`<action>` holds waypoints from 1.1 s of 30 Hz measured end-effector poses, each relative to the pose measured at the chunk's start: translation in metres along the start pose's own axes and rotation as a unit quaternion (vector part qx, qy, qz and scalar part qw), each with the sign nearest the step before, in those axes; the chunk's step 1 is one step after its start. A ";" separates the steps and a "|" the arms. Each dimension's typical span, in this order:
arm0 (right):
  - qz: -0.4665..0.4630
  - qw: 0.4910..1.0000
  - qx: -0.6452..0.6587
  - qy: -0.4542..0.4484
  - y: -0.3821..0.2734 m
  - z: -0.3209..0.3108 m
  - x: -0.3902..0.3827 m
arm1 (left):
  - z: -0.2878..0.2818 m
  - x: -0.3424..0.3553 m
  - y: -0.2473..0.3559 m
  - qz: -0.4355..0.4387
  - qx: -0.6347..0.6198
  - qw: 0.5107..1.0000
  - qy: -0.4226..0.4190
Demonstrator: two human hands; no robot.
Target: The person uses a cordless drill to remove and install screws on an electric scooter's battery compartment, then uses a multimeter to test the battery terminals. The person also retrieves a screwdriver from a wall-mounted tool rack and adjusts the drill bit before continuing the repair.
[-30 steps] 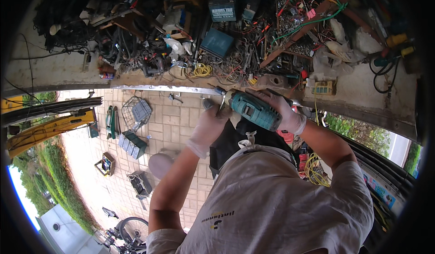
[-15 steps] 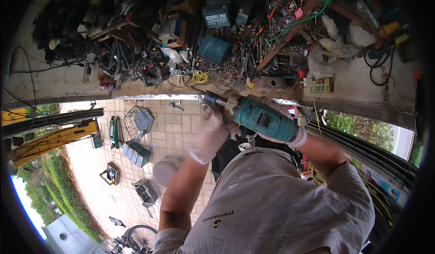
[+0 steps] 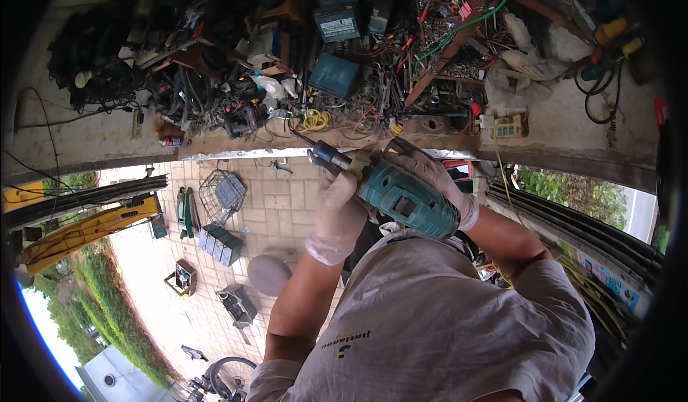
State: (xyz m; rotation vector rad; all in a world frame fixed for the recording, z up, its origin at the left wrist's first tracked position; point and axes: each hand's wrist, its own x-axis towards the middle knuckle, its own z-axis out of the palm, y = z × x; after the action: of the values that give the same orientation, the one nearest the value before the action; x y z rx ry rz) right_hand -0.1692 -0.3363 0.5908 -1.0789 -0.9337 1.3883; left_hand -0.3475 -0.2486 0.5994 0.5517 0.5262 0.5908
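A teal power drill point(image 3: 412, 201) is held slantwise in front of my chest, its dark chuck point(image 3: 331, 152) and thin bit pointing up and left toward the workbench edge. My left hand point(image 3: 337, 212), in a thin whitish glove, is closed around the front end just behind the chuck, thumb on top; its fingers are partly hidden underneath. Gloved as well, my right hand point(image 3: 436, 176) wraps the far side of the body, near a dark grip part. The bit's tip lies in view against the bench front; I cannot tell whether it touches anything.
A cluttered workbench point(image 3: 236, 142) runs across the far side, with a teal box-shaped battery point(image 3: 334, 76), a yellow wire coil point(image 3: 315, 120) and many loose tools. On the paved floor at left stand a round stool point(image 3: 269, 271), a wire basket point(image 3: 222, 193) and several toolboxes.
The drill has tilted more steeply, its rear end swinging down and toward me. My left hand has shifted slightly right, its thumb now on the drill's front. Both hands keep their hold.
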 end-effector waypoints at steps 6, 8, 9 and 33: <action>-0.076 0.992 -0.105 0.004 0.010 -0.009 -0.001 | -0.016 -0.007 0.015 -0.072 -0.099 0.992 -0.003; 0.044 0.999 0.030 0.006 0.011 -0.011 -0.003 | -0.023 -0.015 0.023 -0.116 -0.052 0.992 0.014; 0.093 0.991 0.091 0.022 0.011 -0.012 -0.002 | -0.025 -0.022 0.026 -0.127 0.054 0.988 0.074; -0.243 0.882 -0.403 -0.033 -0.022 -0.027 -0.007 | 0.032 -0.043 0.027 0.103 0.625 0.763 0.130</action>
State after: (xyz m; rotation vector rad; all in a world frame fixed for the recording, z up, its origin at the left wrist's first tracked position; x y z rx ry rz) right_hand -0.1369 -0.3417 0.6047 -1.2641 -1.7770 0.6010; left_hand -0.3690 -0.2677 0.6522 1.8449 1.1347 0.4567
